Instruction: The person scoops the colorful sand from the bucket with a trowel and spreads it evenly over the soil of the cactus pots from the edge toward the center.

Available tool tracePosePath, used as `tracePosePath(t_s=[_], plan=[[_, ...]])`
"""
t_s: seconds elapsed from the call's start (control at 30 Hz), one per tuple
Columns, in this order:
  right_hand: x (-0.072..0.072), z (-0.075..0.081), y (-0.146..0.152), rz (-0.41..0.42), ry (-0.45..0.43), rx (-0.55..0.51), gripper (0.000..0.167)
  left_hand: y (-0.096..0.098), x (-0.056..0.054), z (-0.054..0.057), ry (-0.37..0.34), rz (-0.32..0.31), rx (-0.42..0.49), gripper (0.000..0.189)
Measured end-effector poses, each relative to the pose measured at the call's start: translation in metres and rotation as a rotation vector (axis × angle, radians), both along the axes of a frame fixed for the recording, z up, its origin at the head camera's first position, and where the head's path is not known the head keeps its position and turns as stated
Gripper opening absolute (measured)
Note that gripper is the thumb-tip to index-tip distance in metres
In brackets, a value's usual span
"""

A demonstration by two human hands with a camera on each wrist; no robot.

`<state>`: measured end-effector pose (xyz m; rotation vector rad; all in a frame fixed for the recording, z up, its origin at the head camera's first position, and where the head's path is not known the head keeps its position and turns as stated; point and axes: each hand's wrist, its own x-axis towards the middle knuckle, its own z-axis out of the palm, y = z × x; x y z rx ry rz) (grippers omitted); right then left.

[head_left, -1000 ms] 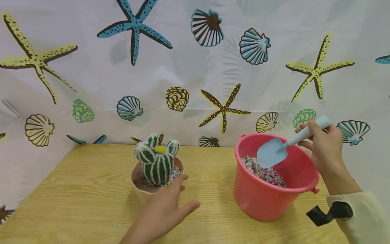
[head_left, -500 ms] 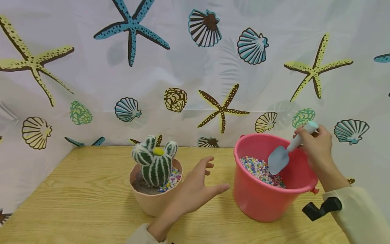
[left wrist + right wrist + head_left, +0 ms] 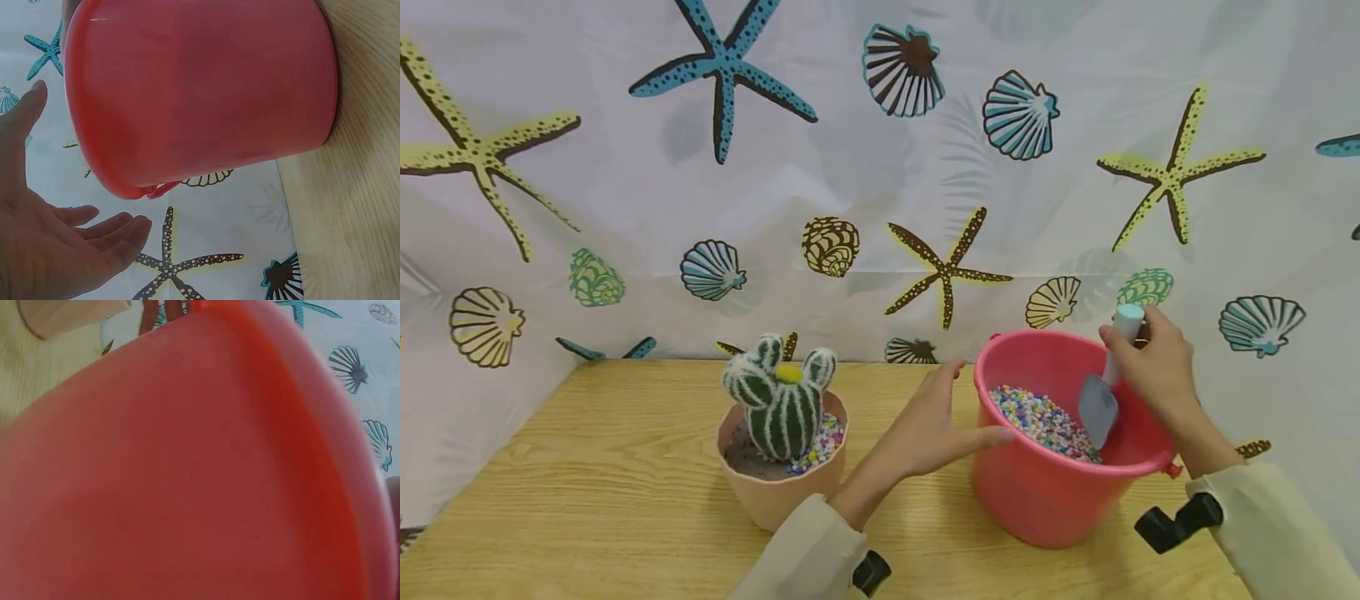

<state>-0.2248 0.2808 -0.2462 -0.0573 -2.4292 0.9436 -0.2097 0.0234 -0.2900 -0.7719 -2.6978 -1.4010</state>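
In the head view, my right hand (image 3: pixel 1153 362) grips the pale handle of a light blue trowel (image 3: pixel 1099 412). Its blade points down inside the pink bucket (image 3: pixel 1037 500), beside a heap of small multicoloured beads (image 3: pixel 1041 421). My left hand (image 3: pixel 928 425) is spread beside the bucket's left side, thumb tip close to the rim and fingers straight. From the left wrist view, that hand (image 3: pixel 56 244) holds nothing and faces the bucket wall (image 3: pixel 206 87). The bucket wall (image 3: pixel 156 456) fills most of the right wrist view and hides the trowel there.
A peach pot (image 3: pixel 782 500) left of the bucket holds a knitted cactus (image 3: pixel 786 417), with grey soil (image 3: pixel 748 458) and beads (image 3: pixel 823 442) around it. Both stand on a wood-grain table (image 3: pixel 587 483). Behind hangs a white cloth (image 3: pixel 850 167) printed with starfish and shells.
My left hand has moved right, from beside the pot to the bucket's left side. The right hand has shifted left, tipping the trowel from slanted over the bucket to nearly upright inside it.
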Motion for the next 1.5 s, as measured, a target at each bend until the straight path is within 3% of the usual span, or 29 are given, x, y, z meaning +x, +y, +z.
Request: tracePosePath(t_s=[0.13, 0.27, 0.4, 0.63, 0.8, 0.97, 1.1, 1.2, 1.3, 1.5], plan=[[0.001, 0.0, -0.004, 0.022, -0.04, 0.113, 0.038, 0.006, -0.006, 0.001, 0.003, -0.034, -0.004, 0.106], [0.001, 0.001, -0.005, 0.033, -0.152, 0.204, 0.043, 0.012, -0.013, 0.0, 0.019, -0.106, 0.045, 0.106], [0.001, 0.002, -0.007, 0.036, -0.186, 0.188, 0.041, 0.017, -0.016, -0.001, 0.028, -0.15, 0.078, 0.105], [-0.001, -0.002, -0.017, 0.03, -0.119, 0.117, 0.037, 0.016, -0.014, 0.0, -0.005, -0.116, 0.049, 0.104], [-0.003, 0.002, -0.026, -0.008, -0.066, 0.031, 0.037, 0.015, -0.014, 0.001, -0.01, -0.127, 0.065, 0.1], [-0.002, 0.009, -0.031, -0.003, -0.059, -0.147, 0.041, 0.017, -0.015, 0.002, 0.0, -0.143, 0.072, 0.101], [-0.001, 0.013, -0.027, 0.086, -0.079, -0.334, 0.046, 0.018, -0.016, 0.001, 0.011, -0.139, 0.061, 0.102], [0.001, 0.015, -0.019, 0.149, -0.073, -0.395, 0.046, 0.017, -0.016, 0.0, 0.015, -0.131, 0.047, 0.103], [0.003, 0.015, -0.01, 0.128, -0.054, -0.3, 0.045, 0.017, -0.016, 0.0, 0.027, -0.125, 0.028, 0.103], [0.006, 0.004, -0.001, -0.012, -0.07, 0.082, 0.039, 0.018, -0.015, -0.005, 0.037, -0.117, 0.018, 0.104]])
